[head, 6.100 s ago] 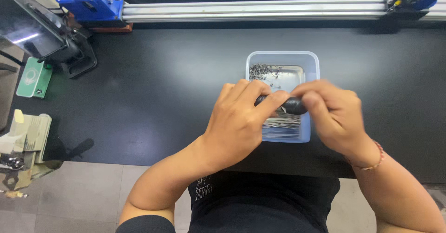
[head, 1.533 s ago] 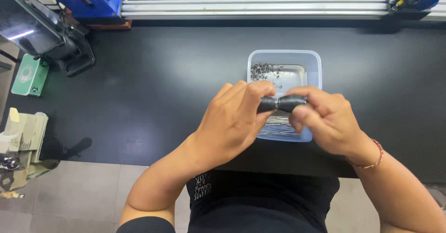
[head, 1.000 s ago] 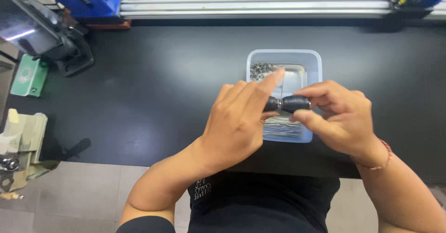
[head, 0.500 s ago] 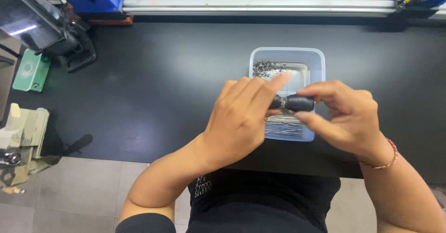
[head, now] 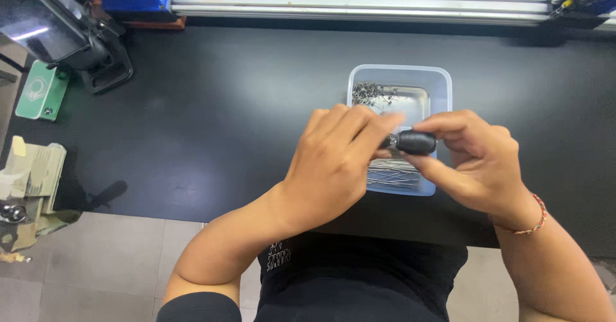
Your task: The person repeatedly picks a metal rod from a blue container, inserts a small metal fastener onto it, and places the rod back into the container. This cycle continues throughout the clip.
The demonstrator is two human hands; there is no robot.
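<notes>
My right hand (head: 478,161) pinches a small black cylindrical part (head: 416,142) between thumb and fingers, just above a clear plastic tray (head: 443,81). My left hand (head: 333,165) reaches in from the left, fingertips touching the left end of the same black part. The tray holds a heap of small dark metal pieces (head: 371,93) at its far end and a bundle of thin metal pins (head: 391,171) at its near end, partly hidden by my hands.
A black tabletop (head: 224,104) carries the tray. A metal rail (head: 359,4) with blue fixtures runs along the far edge. A dark stand with a screen (head: 58,36) and a green card (head: 40,91) sit at the left. Grey floor tiles lie below.
Both hands have stayed over the tray with the black part between them. The right hand has drawn slightly to the right, and the left fingertips have followed onto the part's end.
</notes>
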